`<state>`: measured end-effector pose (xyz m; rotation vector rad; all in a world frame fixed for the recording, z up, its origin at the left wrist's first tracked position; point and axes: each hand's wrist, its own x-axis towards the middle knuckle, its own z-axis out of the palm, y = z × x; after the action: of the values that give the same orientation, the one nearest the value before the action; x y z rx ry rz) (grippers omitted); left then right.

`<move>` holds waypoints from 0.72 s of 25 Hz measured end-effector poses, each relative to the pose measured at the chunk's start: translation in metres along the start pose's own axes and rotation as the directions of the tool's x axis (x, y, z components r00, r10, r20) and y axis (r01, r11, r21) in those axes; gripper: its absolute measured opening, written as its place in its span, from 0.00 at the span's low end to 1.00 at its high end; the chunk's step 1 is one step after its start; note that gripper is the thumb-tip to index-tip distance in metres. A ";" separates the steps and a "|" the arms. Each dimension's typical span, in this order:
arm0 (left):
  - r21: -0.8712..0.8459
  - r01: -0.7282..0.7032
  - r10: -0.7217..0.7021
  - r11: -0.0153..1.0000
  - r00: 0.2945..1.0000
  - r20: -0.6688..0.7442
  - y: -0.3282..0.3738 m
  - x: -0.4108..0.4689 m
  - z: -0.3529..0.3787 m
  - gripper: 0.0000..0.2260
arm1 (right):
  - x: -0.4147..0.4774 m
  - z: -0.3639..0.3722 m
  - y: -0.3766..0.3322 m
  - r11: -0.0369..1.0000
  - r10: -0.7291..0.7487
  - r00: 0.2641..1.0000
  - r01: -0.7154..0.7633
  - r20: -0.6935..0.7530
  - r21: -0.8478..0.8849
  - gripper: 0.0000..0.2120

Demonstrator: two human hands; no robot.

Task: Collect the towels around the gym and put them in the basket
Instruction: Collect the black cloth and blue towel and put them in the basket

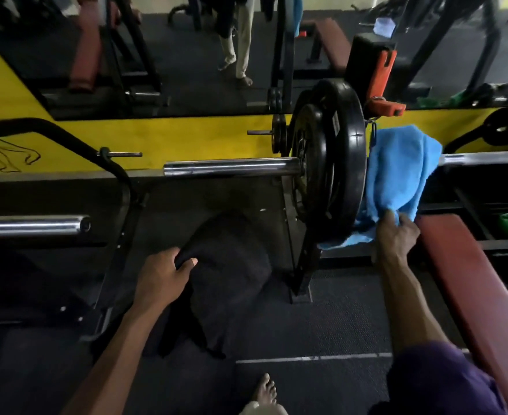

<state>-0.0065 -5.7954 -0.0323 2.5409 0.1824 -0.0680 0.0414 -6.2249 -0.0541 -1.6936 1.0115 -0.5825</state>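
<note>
My right grip (396, 238) clutches the blue towel (402, 166), draped over the barbell (225, 168) right of centre beside the weight plate (336, 163); my left grip (163, 277) grasps a black bag (231, 280), lower centre.

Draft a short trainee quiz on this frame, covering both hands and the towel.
1. True or false: the right hand grips the towel.
2. Multiple choice: the towel hangs over A) a door handle, B) the barbell, C) a chair.
3. Fill in: the left hand holds a black ___ that sits on the floor.
Key: 1 true; 2 B; 3 bag.
</note>
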 end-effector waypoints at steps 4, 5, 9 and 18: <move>-0.078 0.017 -0.022 0.997 0.998 -0.065 -0.041 -0.039 -0.019 0.10 | -0.094 -0.014 0.013 0.997 0.023 0.999 -0.025 0.026 0.069 0.13; -0.096 0.020 -0.027 0.995 0.997 -0.071 -0.051 -0.050 -0.025 0.10 | -0.117 -0.017 0.016 0.998 0.025 0.999 -0.027 0.033 0.061 0.14; -0.181 0.076 -0.090 0.981 0.993 -0.071 -0.097 -0.106 -0.054 0.11 | -0.205 -0.024 0.027 1.000 0.021 0.974 -0.021 0.225 -0.002 0.14; -0.317 0.345 -0.454 0.883 0.797 -0.398 -0.257 -0.302 -0.164 0.12 | -0.435 0.022 0.009 0.980 -0.100 0.605 0.197 0.790 -0.027 0.11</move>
<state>-0.3415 -5.5271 -0.0121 2.2018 0.8733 0.3811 -0.1737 -5.8471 -0.0305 -1.8654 0.2479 0.1668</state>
